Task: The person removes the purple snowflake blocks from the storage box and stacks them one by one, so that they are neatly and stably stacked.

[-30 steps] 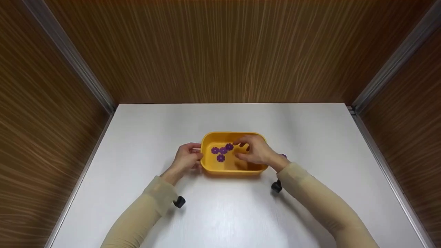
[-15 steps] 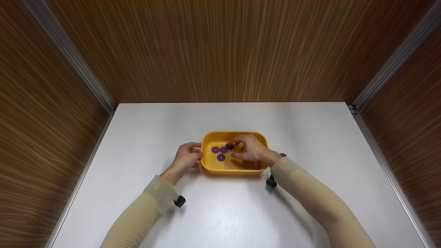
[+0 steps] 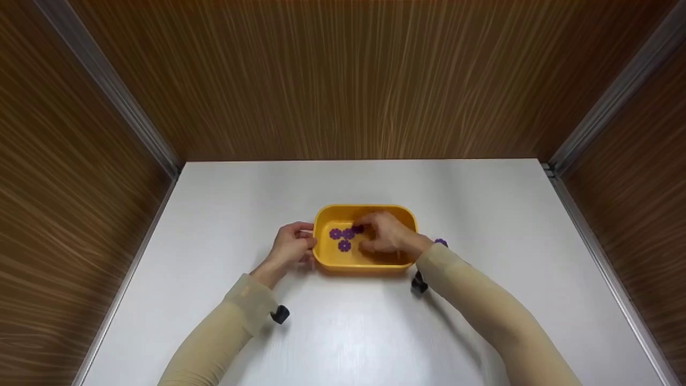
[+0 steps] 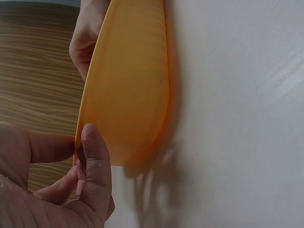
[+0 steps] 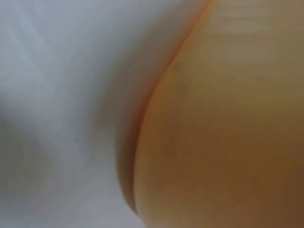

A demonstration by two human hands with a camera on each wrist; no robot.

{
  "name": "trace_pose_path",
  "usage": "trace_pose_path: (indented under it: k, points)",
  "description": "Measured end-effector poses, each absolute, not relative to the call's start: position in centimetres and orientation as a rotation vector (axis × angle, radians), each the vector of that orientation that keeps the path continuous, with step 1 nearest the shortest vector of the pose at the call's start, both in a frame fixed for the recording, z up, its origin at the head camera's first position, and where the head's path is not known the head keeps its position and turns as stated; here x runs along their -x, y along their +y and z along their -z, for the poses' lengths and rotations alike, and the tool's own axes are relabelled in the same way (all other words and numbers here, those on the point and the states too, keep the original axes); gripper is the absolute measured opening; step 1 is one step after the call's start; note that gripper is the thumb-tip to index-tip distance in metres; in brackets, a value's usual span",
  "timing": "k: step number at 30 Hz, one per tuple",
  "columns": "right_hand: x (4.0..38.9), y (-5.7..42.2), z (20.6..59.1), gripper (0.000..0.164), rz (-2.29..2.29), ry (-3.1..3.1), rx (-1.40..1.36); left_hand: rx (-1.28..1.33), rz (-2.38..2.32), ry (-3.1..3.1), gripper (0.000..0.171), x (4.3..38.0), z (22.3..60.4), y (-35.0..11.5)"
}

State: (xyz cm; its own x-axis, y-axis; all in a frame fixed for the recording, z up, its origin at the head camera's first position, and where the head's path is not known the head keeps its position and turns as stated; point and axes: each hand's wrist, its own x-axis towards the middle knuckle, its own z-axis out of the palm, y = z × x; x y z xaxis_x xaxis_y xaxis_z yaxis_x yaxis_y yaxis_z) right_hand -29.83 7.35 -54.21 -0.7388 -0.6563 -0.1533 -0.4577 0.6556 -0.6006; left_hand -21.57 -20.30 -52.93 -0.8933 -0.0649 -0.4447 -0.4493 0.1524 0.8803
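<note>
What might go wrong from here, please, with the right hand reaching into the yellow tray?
The right hand, at the dark flower, might nudge the three purple flowers close beside it. If the left hand loses its pinch on the yellow tray, a bump could shift it. The right sleeve might brush the outer flower beside it.
</note>
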Motion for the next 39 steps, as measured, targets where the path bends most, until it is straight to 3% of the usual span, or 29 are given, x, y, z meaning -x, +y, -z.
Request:
trace_pose_path:
  k: [21, 32, 39]
  points:
    - [29.39, 7.28, 54.62, 0.035, 0.76, 2.584, 0.916, 0.471, -1.803, 2.154, 0.043, 21.56, 53.16, -20.28]
    - [29.48, 7.46, 54.66, 0.033, 0.697, 2.62, 0.951, 0.491, -1.777, 2.161, 0.043, 21.59, 53.09, -20.13]
    - [29.45, 7.12, 54.67, 0.031, 0.692, 2.605, 0.81, 0.492, -1.779, 2.162, 0.043, 21.64, 53.11, -20.06]
